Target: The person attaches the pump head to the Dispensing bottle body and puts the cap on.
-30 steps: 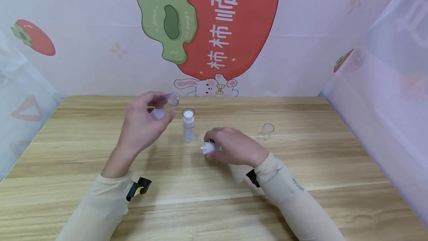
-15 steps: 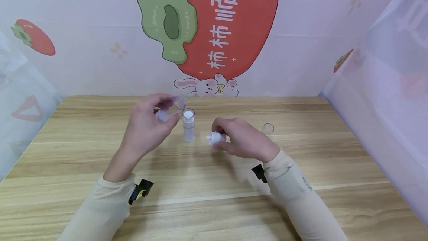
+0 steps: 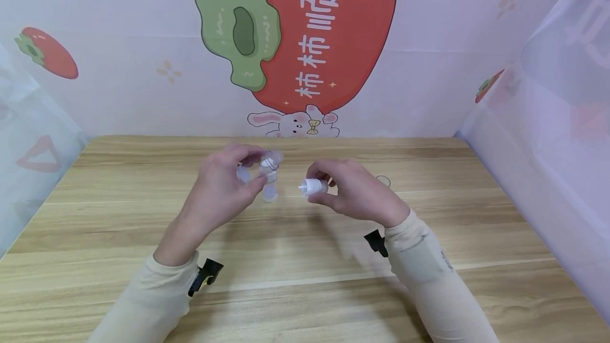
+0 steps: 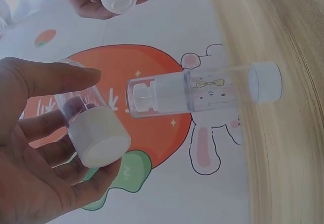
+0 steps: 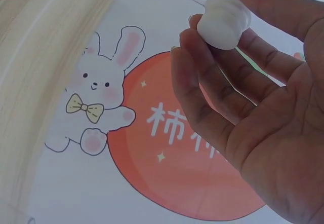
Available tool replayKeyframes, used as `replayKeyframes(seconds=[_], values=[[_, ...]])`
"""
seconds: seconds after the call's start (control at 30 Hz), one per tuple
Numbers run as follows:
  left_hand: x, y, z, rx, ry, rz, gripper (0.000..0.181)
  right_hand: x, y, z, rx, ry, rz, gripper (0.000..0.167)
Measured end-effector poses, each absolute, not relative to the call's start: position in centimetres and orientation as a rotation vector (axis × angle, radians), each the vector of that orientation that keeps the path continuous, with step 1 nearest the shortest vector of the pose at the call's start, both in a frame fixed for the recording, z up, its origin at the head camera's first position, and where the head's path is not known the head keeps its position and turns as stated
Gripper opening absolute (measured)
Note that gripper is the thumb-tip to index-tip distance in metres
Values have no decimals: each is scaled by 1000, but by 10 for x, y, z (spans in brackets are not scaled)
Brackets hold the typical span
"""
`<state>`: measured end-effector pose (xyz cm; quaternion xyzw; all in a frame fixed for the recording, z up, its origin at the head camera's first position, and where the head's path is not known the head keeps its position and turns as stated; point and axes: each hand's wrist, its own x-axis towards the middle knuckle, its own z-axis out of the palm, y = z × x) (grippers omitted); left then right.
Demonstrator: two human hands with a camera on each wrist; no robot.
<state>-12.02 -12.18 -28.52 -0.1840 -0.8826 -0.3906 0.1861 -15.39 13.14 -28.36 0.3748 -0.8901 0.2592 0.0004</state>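
Head view, left hand (image 3: 221, 187): I see fingers gripping a clear tube (image 4: 101, 133), left of centre.
Right hand (image 3: 359, 189): pinching a white pump (image 3: 313, 187), mid-frame.
Standing bottle (image 3: 270, 192): near centre; may topple if the tube knocks it.

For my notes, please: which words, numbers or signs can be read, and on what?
"柿柿顺", on the red fruit of the backdrop; next character cut off.
Squiggles on the green leaf: no clear word.
Print on the right sleeve: too blurred.
Pale mark on the right curtain: too faint.
Standing bottle, clear bottle in left hand, white bottle in right hand: no text visible.
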Motion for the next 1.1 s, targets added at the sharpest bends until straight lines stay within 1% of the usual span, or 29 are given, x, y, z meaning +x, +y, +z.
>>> replayKeyframes(seconds=[0.23,0.57,0.8,1.1], values=[[-119,-118,-285,-543,-2578,-1056,39,-154,133,-282,1162,-2776,857,26],[-118,-114,-286,-579,-2632,-1036,33,-156,136,-281,1161,-2681,913,30],[-117,-114,-286,-594,-2672,-987,30,-157,138,-281,1141,-2612,961,37],[-117,-111,-288,-609,-2696,-974,30,-158,140,-281,1108,-2557,1063,37]])
